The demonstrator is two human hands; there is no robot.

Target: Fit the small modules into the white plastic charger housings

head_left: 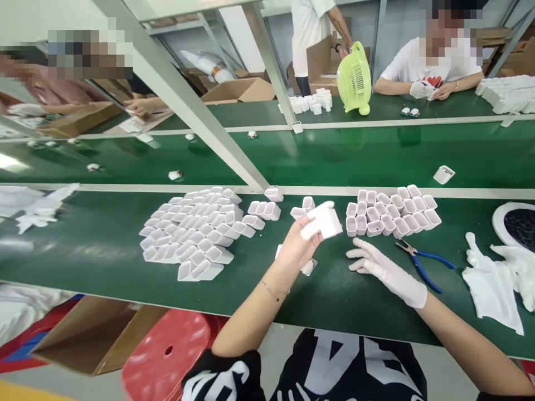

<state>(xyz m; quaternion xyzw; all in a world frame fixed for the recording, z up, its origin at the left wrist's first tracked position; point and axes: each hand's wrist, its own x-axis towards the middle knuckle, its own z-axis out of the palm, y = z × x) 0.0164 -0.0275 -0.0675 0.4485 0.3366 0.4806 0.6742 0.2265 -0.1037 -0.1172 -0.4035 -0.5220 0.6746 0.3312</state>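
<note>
My left hand point(296, 245) is closed around a white plastic housing point(330, 221), raised over the green bench. White covering shows on some of its fingers. Below that hand, a small white part point(309, 267) lies partly hidden on the bench. My right hand point(376, 266), in a white glove, is held with its fingers stretched out and nothing in them. Just beyond it stands a group of open-topped white housings point(388, 210). Blue-handled pliers point(424, 264) lie to its right. A larger cluster of white housings point(192, 225) stands on the left.
A green conveyor belt point(317, 159) runs behind the bench, carrying a white housing point(443, 174) and small parts. A slanted metal post point(188, 100) crosses the view. White gloves point(493, 287) lie at right. Co-workers sit or stand across; one holds a green basket point(354, 81).
</note>
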